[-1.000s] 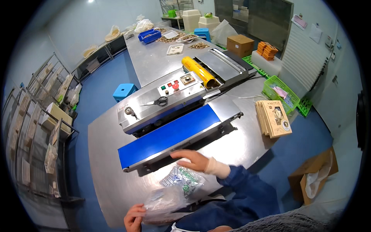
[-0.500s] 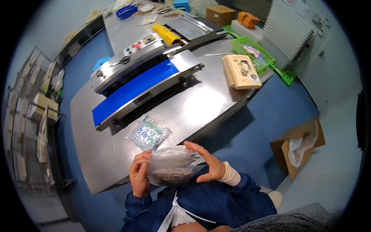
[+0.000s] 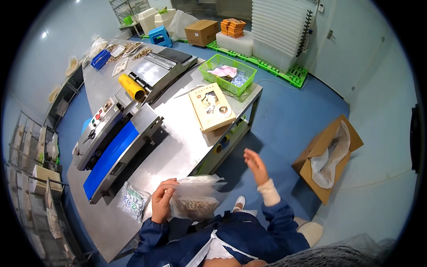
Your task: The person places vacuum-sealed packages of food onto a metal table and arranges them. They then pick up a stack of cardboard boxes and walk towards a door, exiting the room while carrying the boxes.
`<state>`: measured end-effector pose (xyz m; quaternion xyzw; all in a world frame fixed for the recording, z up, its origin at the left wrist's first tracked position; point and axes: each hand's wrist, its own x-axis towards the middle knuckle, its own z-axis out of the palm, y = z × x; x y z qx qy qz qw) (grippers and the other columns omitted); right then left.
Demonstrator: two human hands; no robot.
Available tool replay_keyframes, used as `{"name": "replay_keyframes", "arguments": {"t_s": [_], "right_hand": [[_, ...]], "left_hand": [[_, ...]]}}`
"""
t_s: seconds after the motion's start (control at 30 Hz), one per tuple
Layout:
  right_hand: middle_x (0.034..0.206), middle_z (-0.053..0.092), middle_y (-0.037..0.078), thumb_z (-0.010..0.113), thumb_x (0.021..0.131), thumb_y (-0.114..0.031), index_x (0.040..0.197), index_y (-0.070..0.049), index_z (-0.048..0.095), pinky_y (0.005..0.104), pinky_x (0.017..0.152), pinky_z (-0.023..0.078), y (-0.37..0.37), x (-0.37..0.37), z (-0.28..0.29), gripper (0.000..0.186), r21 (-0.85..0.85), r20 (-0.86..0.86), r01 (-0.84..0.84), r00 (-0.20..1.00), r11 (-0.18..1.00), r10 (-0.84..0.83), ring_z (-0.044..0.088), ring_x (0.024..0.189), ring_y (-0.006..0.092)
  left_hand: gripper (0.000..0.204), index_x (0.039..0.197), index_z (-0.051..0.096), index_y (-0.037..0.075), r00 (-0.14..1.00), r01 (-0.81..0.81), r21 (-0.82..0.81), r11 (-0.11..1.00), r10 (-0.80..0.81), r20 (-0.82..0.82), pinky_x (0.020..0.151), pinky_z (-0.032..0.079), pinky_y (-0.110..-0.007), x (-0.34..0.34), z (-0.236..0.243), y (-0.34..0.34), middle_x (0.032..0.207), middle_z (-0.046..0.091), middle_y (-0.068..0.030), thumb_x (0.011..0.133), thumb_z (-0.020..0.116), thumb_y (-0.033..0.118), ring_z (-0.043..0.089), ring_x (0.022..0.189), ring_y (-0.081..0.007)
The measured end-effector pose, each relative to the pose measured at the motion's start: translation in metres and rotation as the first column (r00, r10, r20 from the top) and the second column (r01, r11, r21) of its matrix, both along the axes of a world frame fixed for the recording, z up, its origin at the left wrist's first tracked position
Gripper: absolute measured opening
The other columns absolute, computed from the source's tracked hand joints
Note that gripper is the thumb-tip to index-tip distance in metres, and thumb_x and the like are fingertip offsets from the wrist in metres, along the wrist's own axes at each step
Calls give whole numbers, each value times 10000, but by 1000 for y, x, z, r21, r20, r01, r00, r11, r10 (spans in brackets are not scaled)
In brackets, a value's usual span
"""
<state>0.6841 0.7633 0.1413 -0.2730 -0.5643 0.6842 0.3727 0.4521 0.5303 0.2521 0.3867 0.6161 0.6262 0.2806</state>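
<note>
The left hand pinches a clear plastic bag by its left edge, fingers closed tight on the film, at about 6 o'clock in the view, just off the near corner of the steel table. The bag holds a small heap of pale brown pieces that has slumped to its lower end, and its crumpled open top points toward 2 o'clock. Its long axis runs roughly from 8 o'clock to 2 o'clock.

The right hand is empty, fingers loosely spread and slightly curled, palm turned inward, raised over the blue floor. From that hand the bag lies toward 8 o'clock, near but clearly apart, and the nearest part of it is the loose open top. So the left hand has the bag, and the right is the free one, closest to the mouth end.

Just beside the left hand at 9 o'clock a second, smaller packet with green and white contents lies flat on the table. Beyond it at 10 o'clock stands the sealing machine with its blue belt. A flat printed box lies on the table at 12 o'clock, well apart from both hands
</note>
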Motion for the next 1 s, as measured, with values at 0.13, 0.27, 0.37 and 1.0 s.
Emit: {"name": "replay_keyframes", "arguments": {"t_s": [0.13,0.27,0.37,1.0], "right_hand": [[1164,502,130,560,838,-222,1216,-46,439,277,876,396,110,-19,-56,434,106,157,104,980,989,-120,482,1062,188],[1131,524,158,574,827,-244,1195,-43,453,312,874,410,177,-59,-75,437,165,268,62,958,984,-105,502,1062,232],[1176,498,146,577,815,-220,1114,-41,511,317,810,442,221,-94,-70,355,345,269,23,955,938,-122,510,1045,251],[1044,550,160,558,796,-353,1132,-67,450,397,756,480,471,-286,-128,455,-598,336,149,939,787,77,558,914,265]], "left_hand": [[136,860,620,12,989,-143,-25,989,142,-43,924,336,-327,3,-4,32,1012,578,-107,847,521,104,488,1045,-218],[139,916,604,28,946,-323,-52,945,323,-9,848,381,-256,-7,-10,37,1012,580,-74,862,529,132,514,957,-141],[125,890,600,16,870,-467,-120,876,480,113,784,383,-229,-18,-10,34,977,578,-48,860,524,111,506,878,-109],[113,860,575,-7,770,-636,-124,762,616,-163,889,348,-299,-115,-9,149,1010,560,-107,851,509,84,496,1021,-210]]}}
